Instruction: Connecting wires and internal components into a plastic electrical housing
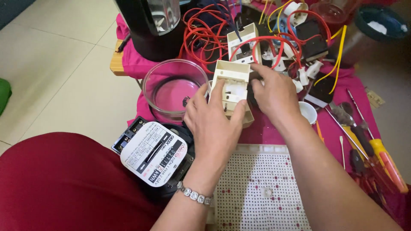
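The left hand (212, 122) grips the cream rectangular plastic switch housing (231, 87) from the near side, thumb on its right edge and fingers spread over its open face. This hold steadies the housing with its cavity turned up toward the camera. The right hand (274, 92) closes on the far right edge of the same housing, fingers curled at its rim, so the part is braced from both sides above the desk.

Positions relative to the housing:
- Immediately left: a clear round glass bowl (173, 87) with a small dark item on its bottom.
- Behind: a second cream switch body (244, 42) tangled in red and yellow insulated wires (205, 34), which crowd the rear approach.
- Behind left: a black cylindrical appliance base (150, 25).
- Near left: a black electric meter with a white label plate (154, 156), lying by the left wrist.
- In front: a white perforated plastic board (261, 188), under both forearms.
- Right: orange-handled screwdrivers (385, 160) and small white plastic parts (307, 112).

All items rest on a magenta cloth (132, 64) covering the desk.
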